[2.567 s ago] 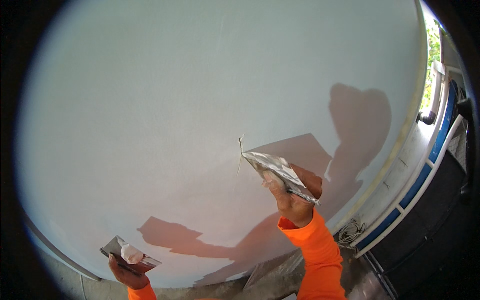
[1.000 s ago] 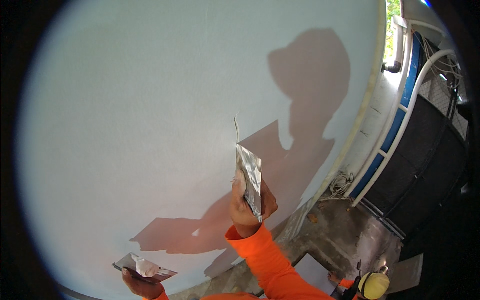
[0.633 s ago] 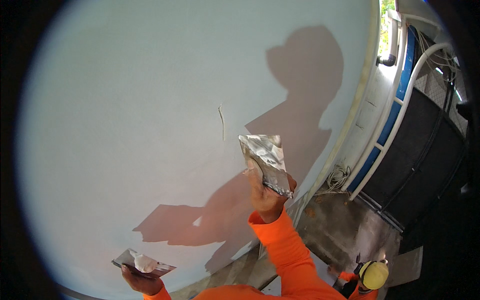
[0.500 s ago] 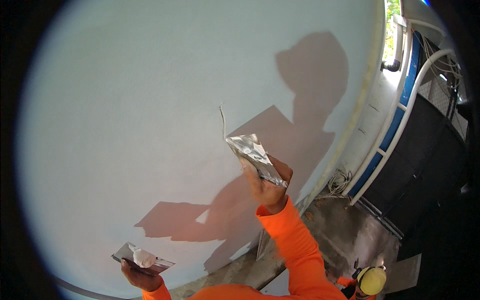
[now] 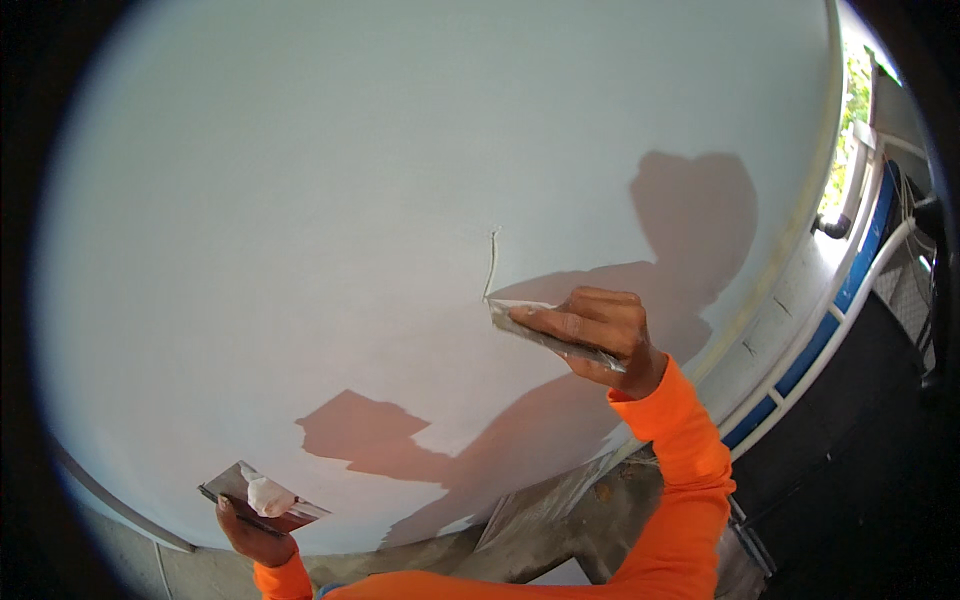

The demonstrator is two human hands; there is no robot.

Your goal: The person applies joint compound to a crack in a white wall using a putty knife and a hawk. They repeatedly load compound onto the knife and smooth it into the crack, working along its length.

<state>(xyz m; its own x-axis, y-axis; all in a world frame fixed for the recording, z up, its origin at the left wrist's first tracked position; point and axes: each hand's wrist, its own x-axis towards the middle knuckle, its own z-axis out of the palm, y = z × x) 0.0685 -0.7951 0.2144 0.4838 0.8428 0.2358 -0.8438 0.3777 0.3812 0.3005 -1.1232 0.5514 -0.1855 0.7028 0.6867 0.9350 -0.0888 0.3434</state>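
My right hand (image 5: 605, 328) is closed round a flat metal putty knife (image 5: 560, 346), fingers stretched along its blade. The blade's corner meets the lower end of a thin raised line (image 5: 492, 262) on the pale wall (image 5: 300, 230). Down at the lower left, my left hand (image 5: 255, 538) grips a second wide putty knife (image 5: 226, 482) from below. A lump of white putty (image 5: 268, 494) rests on that blade, which is held away from the line.
Shadows of my head, arms and tools fall across the wall. On the right run a white railing (image 5: 808, 372) with a blue band (image 5: 800, 362) and a dark panel (image 5: 840, 450). Concrete floor (image 5: 630, 500) and a white board (image 5: 562, 574) lie below.
My right hand has turned over, so its knuckles now show and the smeared blade face is mostly hidden. The view has shifted; a person in a yellow helmet has left it.
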